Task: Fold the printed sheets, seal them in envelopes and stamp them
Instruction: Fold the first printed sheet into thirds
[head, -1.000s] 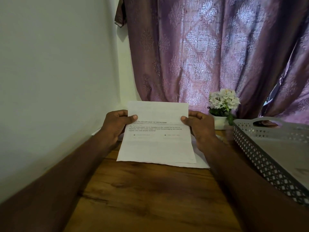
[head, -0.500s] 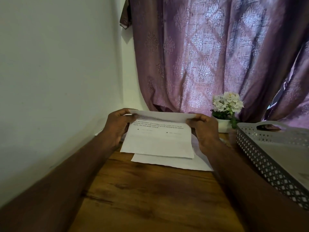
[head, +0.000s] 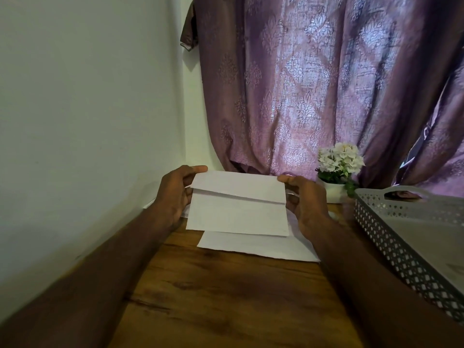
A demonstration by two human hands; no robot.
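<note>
I hold a white printed sheet [head: 238,212] above the wooden table [head: 226,297], its top part folded down toward me so the print is hidden. My left hand [head: 175,194] pinches the sheet's left edge at the fold, thumb on top. My right hand [head: 305,199] pinches the right edge the same way. Under the held sheet more white paper [head: 251,246] lies flat on the table.
A grey perforated basket [head: 391,237] stands at the right. A small white pot of white flowers [head: 337,167] sits at the back by the purple curtain [head: 326,84]. A pale wall [head: 75,121] runs close along the left.
The top of the sheet has come down over the printed text, so only blank paper faces me. Both hands stayed at the sheet's side edges.
</note>
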